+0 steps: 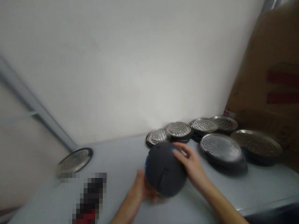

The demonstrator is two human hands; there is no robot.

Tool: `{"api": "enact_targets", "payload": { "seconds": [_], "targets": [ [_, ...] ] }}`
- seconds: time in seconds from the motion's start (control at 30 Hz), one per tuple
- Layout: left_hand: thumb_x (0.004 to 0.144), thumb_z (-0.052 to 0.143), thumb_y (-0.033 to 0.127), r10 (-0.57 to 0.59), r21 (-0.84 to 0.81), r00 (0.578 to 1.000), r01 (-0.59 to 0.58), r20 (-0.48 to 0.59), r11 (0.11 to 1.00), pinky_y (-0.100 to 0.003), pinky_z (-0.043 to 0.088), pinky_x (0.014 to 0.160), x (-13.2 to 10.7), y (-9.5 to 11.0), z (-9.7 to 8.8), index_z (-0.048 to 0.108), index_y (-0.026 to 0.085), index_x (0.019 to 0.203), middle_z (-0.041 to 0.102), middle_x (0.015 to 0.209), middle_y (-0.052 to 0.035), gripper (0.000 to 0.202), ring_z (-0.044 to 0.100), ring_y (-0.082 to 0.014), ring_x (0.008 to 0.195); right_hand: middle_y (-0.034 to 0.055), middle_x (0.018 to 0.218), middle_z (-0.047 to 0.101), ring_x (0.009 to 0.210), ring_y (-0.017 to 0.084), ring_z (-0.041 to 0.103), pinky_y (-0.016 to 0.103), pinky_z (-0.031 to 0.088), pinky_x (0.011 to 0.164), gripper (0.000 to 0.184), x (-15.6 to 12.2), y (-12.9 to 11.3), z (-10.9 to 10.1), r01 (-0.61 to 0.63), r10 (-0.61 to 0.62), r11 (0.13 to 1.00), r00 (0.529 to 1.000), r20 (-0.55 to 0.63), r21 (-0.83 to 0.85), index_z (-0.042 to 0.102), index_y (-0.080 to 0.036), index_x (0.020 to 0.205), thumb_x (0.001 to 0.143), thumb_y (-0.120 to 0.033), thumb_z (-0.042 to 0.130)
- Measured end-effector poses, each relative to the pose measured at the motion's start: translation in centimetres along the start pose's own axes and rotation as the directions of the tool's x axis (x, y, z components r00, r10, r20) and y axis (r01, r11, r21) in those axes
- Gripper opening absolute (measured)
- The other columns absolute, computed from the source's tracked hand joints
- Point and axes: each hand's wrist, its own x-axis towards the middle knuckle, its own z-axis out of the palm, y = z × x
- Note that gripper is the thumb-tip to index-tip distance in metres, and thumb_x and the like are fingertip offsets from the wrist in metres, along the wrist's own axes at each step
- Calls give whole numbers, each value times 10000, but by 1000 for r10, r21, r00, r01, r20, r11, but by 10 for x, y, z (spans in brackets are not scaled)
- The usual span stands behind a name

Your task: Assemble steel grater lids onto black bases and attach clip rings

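Note:
I hold a round dark grey lid-like object (164, 169) with a blue edge above the grey table (121, 155). My left hand (141, 189) grips it from below at its near edge, fingers partly hidden behind it. My right hand (191, 163) lies on its upper right side with the fingers curved over the rim. The picture is blurred by motion.
Several stacks of round perforated metal plates (220, 147) on dark rims stand at the back right of the table. One single plate (76, 160) lies at the left. A cardboard box (268, 81) stands at the right. A white wall (130, 68) is behind.

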Motion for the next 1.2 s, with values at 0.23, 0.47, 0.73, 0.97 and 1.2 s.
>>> {"api": "enact_targets", "payload": {
  "seconds": [0.23, 0.47, 0.73, 0.97, 1.2],
  "targets": [
    [956, 476, 181, 367, 890, 930, -142, -31, 434, -380, 459, 990, 47, 27, 24, 700, 168, 1063, 717, 1109, -118, 248, 642, -269, 1084, 134, 1029, 782, 950, 326, 717, 433, 539, 868, 526, 51, 31, -66, -102, 69, 968, 986, -151, -228, 762, -142, 1016, 669, -536, 747],
    [917, 563, 124, 269, 953, 963, -75, -7, 293, -355, 448, 944, 81, 23, 16, 660, 166, 952, 666, 1076, -109, 111, 612, -262, 1051, 122, 1033, 778, 1022, 329, 706, 467, 500, 971, 325, 70, 57, -63, -63, 8, 903, 992, -130, -425, 764, -169, 958, 707, -371, 718],
    [959, 454, 117, 158, 968, 979, 88, -127, 235, -367, 433, 867, 51, 18, -27, 583, 155, 894, 660, 997, -154, 149, 630, -277, 958, 110, 1094, 744, 1079, 282, 675, 435, 474, 1014, 234, 74, 64, -34, 65, -87, 850, 996, -18, -523, 732, -173, 1002, 779, -180, 661],
    [960, 446, 188, 128, 940, 983, 84, -133, 331, -325, 431, 757, 31, 29, -32, 505, 213, 822, 667, 860, -78, 152, 632, -236, 818, 85, 1081, 718, 1119, 278, 610, 470, 417, 1059, 163, 25, 45, -19, 247, -253, 817, 966, 60, -521, 720, -204, 966, 835, -179, 626],
    [843, 698, 401, 201, 196, 975, -215, 93, 957, -248, 454, 648, 29, 50, 56, 467, 225, 819, 647, 763, 6, 291, 612, -155, 698, 64, 1003, 752, 908, 220, 689, 326, 534, 804, 280, -25, 6, -10, 95, -87, 995, 964, 250, -22, 783, -209, 1037, 857, -416, 731]
  ]
}}
